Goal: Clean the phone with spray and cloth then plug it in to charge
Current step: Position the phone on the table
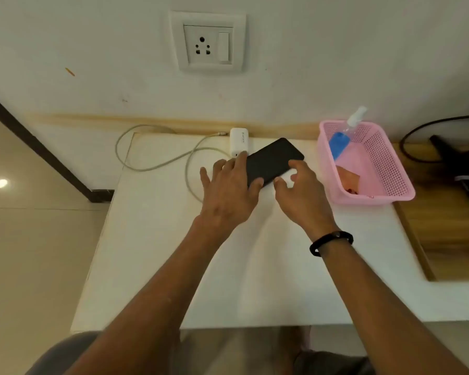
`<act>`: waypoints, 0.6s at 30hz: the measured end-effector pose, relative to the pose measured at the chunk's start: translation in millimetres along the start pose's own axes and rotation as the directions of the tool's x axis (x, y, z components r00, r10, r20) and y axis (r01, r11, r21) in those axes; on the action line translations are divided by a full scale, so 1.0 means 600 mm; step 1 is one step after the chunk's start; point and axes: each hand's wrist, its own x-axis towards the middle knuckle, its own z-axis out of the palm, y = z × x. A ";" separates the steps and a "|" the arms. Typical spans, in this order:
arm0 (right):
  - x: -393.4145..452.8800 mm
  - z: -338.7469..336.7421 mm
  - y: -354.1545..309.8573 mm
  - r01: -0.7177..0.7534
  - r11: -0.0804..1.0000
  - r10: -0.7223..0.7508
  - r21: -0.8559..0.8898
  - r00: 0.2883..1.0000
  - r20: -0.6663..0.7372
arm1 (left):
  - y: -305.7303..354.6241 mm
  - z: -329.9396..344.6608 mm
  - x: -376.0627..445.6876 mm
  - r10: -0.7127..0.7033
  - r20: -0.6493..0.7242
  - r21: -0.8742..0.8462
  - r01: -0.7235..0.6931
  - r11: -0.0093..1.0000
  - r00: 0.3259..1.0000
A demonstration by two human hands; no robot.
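Right now the phone [275,159] lies dark and slantwise on the white tabletop [228,280], toward the back, and you have both hands on it. Your left hand [229,192] grips its near left end, fingers over the top and thumb curled at the near edge. Your right hand [301,190] holds the near right edge, fingers bent over the side and thumb close under the near corner.

Just behind the phone, touching or nearly touching its far left side, sits the white charger block [238,140]. Its pale cable [157,161] loops across the tabletop to your left and curves back toward your left hand, so that side is cluttered. To your right, near the phone but apart from it, stands the pink basket [385,163]. It holds the spray bottle [344,133], leaning with its nozzle up above the rim, and an orange cloth [349,180] at the near end.

The wall socket [207,41] sits above the charger with nothing in it. The tabletop's left edge drops to the floor just beyond the cable. Closer to you, the surface is bare.
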 end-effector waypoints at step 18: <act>-0.006 -0.039 0.016 -0.033 0.999 0.032 0.019 0.997 0.067 | 0.012 0.014 0.042 0.006 -0.115 -0.176 -0.027 0.984 0.993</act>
